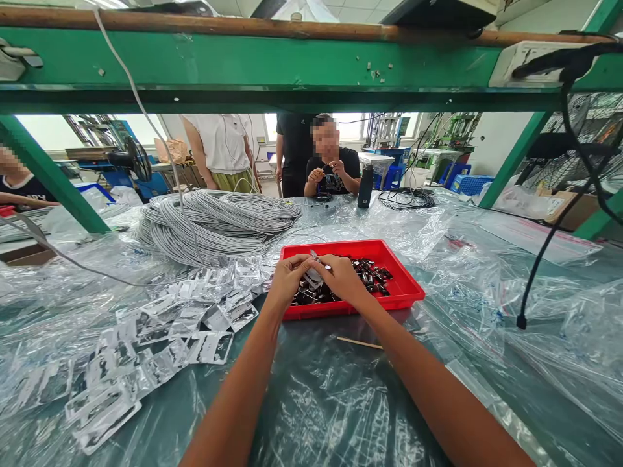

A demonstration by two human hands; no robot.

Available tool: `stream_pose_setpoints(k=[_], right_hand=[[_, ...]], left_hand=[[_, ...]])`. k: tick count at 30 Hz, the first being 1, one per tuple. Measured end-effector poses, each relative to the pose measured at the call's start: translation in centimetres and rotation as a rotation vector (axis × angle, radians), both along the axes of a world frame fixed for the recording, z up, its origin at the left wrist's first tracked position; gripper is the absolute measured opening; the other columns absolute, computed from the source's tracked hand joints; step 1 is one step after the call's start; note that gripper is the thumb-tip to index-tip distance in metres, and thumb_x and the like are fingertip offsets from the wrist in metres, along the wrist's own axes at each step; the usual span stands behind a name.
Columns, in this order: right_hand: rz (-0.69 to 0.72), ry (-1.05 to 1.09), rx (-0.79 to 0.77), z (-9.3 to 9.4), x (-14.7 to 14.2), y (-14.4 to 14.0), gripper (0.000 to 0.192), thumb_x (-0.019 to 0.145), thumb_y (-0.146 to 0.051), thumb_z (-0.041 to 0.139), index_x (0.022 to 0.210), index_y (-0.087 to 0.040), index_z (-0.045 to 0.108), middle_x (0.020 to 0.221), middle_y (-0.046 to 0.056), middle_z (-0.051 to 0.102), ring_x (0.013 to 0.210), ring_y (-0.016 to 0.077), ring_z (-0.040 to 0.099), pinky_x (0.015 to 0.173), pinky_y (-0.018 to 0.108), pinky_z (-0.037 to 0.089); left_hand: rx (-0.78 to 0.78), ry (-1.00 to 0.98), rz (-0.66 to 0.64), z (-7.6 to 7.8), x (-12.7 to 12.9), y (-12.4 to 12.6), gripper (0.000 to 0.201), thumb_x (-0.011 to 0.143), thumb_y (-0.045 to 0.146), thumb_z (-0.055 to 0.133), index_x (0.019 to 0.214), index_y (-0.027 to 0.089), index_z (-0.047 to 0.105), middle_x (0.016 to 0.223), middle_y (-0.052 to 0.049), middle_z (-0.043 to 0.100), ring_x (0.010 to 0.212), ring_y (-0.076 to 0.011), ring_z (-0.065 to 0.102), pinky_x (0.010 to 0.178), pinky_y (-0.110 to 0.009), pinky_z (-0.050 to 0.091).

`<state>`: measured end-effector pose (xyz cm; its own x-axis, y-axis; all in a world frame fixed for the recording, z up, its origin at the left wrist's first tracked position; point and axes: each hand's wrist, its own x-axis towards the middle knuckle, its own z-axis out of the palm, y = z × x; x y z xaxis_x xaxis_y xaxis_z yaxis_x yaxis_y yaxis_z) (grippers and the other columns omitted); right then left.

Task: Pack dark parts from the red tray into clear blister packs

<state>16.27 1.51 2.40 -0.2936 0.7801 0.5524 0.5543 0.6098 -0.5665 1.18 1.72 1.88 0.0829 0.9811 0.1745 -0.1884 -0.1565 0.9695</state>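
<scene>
My left hand [289, 277] and my right hand [342, 277] meet over a red tray [406, 285]. Pinched between both sets of fingertips is a small white-and-clear plastic packet [314, 275]; my fingers cover much of it, and its contents cannot be made out. Under and behind the hands, the tray holds many small black parts with shiny metal ends [374, 275]. To the left, a spread of small white-and-clear packets [160, 344] with dark items inside lies on the plastic-covered table [335, 415].
A large coil of grey cable [219, 224] lies behind the packets. A thin wooden stick [360, 342] rests before the tray. A black bottle [365, 187] stands farther back, near a seated person [333, 172]. A black cable [540, 259] hangs at right beneath a green beam [292, 61].
</scene>
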Motion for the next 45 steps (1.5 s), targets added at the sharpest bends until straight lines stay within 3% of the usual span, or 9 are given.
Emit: stream_pose_setpoints(k=[3, 9, 15, 20, 22, 29, 34, 39, 45], right_hand=[[0.022, -0.066, -0.015, -0.2, 0.6, 0.5, 0.029, 0.096, -0.023, 0.048, 0.073, -0.016, 0.065, 0.071, 0.004, 0.068, 0.065, 0.0145, 0.056, 0.065, 0.025, 0.036], [0.020, -0.075, -0.058, -0.5, 1.1, 0.8, 0.022, 0.084, -0.012, 0.047, 0.079, -0.015, 0.068, 0.079, 0.006, 0.070, 0.070, 0.0175, 0.058, 0.067, 0.027, 0.037], [0.033, -0.089, -0.091, -0.5, 1.0, 0.5, 0.024, 0.085, -0.011, 0.045, 0.084, -0.015, 0.069, 0.084, 0.007, 0.071, 0.075, 0.0184, 0.060, 0.071, 0.027, 0.041], [-0.025, 0.004, -0.114, -0.6, 0.4, 0.4, 0.029, 0.096, -0.026, 0.045, 0.098, -0.015, 0.072, 0.096, 0.010, 0.074, 0.088, 0.0209, 0.067, 0.081, 0.029, 0.046], [-0.040, -0.013, -0.127, -0.8, 0.5, 0.6, 0.027, 0.093, -0.022, 0.049, 0.106, -0.015, 0.072, 0.105, 0.012, 0.074, 0.096, 0.0227, 0.067, 0.088, 0.031, 0.047], [-0.041, -0.025, -0.129, -0.9, 0.9, 1.0, 0.054, 0.079, -0.006, 0.048, 0.131, -0.014, 0.060, 0.127, 0.013, 0.067, 0.117, 0.0259, 0.062, 0.104, 0.040, 0.046], [-0.084, -0.091, 0.115, -1.5, -0.3, 0.5, 0.060, 0.080, -0.005, 0.045, 0.140, -0.010, 0.049, 0.148, 0.020, 0.046, 0.138, 0.0284, 0.042, 0.113, 0.048, 0.039], [-0.124, -0.258, 0.236, -2.1, 0.1, 0.6, 0.050, 0.090, -0.010, 0.043, 0.138, -0.011, 0.053, 0.147, 0.020, 0.046, 0.135, 0.0302, 0.045, 0.111, 0.049, 0.041], [-0.210, -0.372, 0.273, -2.5, 1.0, 0.9, 0.043, 0.090, -0.012, 0.045, 0.129, -0.009, 0.062, 0.147, 0.020, 0.047, 0.133, 0.0329, 0.048, 0.108, 0.050, 0.044]], left_hand=[[0.014, 0.085, 0.030, -0.2, 0.0, 0.0, 0.041, 0.061, 0.052, 0.081, 0.078, 0.015, 0.073, 0.071, -0.003, 0.071, 0.061, -0.0147, 0.062, 0.059, -0.025, 0.047], [0.153, 0.450, 0.235, -0.4, 0.8, -0.1, 0.033, 0.073, 0.049, 0.068, 0.078, 0.016, 0.073, 0.067, -0.002, 0.068, 0.060, -0.0137, 0.058, 0.056, -0.024, 0.041], [0.129, 0.516, 0.314, 0.0, 1.3, -0.5, 0.031, 0.074, 0.048, 0.066, 0.074, 0.017, 0.071, 0.066, -0.002, 0.069, 0.053, -0.0135, 0.056, 0.052, -0.024, 0.040], [0.120, 0.415, 0.204, -0.2, 0.7, -0.1, 0.036, 0.077, 0.052, 0.063, 0.081, 0.017, 0.068, 0.070, -0.002, 0.069, 0.048, -0.0119, 0.056, 0.045, -0.023, 0.041], [0.119, 0.373, 0.131, -0.3, 0.3, 0.2, 0.038, 0.076, 0.053, 0.064, 0.085, 0.017, 0.067, 0.071, -0.002, 0.069, 0.046, -0.0115, 0.056, 0.045, -0.023, 0.044], [0.086, 0.294, -0.033, -1.0, -0.3, 1.1, 0.037, 0.075, 0.047, 0.069, 0.095, 0.016, 0.069, 0.088, -0.007, 0.074, 0.069, -0.0187, 0.071, 0.072, -0.034, 0.058], [0.029, 0.225, 0.084, -1.8, -0.6, 1.6, 0.030, 0.073, 0.038, 0.070, 0.094, 0.017, 0.070, 0.077, -0.003, 0.071, 0.066, -0.0177, 0.069, 0.072, -0.034, 0.058], [0.031, 0.216, 0.260, -1.2, -0.9, 1.7, 0.021, 0.078, 0.031, 0.065, 0.093, 0.017, 0.069, 0.075, -0.003, 0.070, 0.063, -0.0180, 0.069, 0.069, -0.033, 0.057], [0.078, 0.494, 0.534, -0.5, -1.7, 1.2, 0.014, 0.080, 0.027, 0.059, 0.080, 0.018, 0.070, 0.076, -0.008, 0.073, 0.075, -0.0247, 0.069, 0.078, -0.037, 0.052]])
